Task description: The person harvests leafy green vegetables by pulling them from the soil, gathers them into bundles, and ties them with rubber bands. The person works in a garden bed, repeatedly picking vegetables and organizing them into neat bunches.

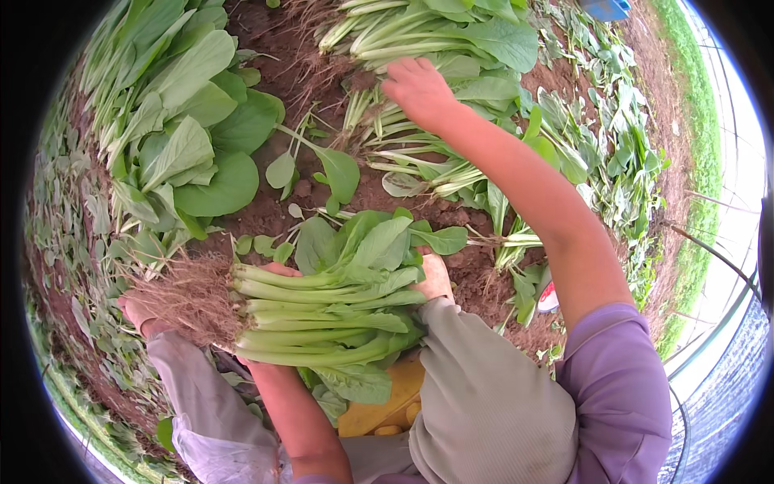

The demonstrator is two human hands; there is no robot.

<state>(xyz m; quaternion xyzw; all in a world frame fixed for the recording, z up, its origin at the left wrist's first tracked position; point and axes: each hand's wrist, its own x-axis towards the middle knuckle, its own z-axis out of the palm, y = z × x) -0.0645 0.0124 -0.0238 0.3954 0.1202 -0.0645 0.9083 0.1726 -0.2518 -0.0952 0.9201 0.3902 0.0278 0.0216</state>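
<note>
While bunched, greens (330, 313) across left fingers (280, 269)

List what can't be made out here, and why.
All in the head view:
- Left hand: palm and thumb, hidden by the rooted bundle of greens.
- Right hand: fingertip grip on the pile of greens, hidden by the hand's back.
- Yellow object: full shape, covered by the bundle and trouser leg.
- Blue object: cut off by the top edge.

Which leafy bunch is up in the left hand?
The bunch at bottom middle, its tangled roots pointing left. The left hand holds it from underneath; the greens by the right hand and the pile at upper left lie on the soil.
</note>
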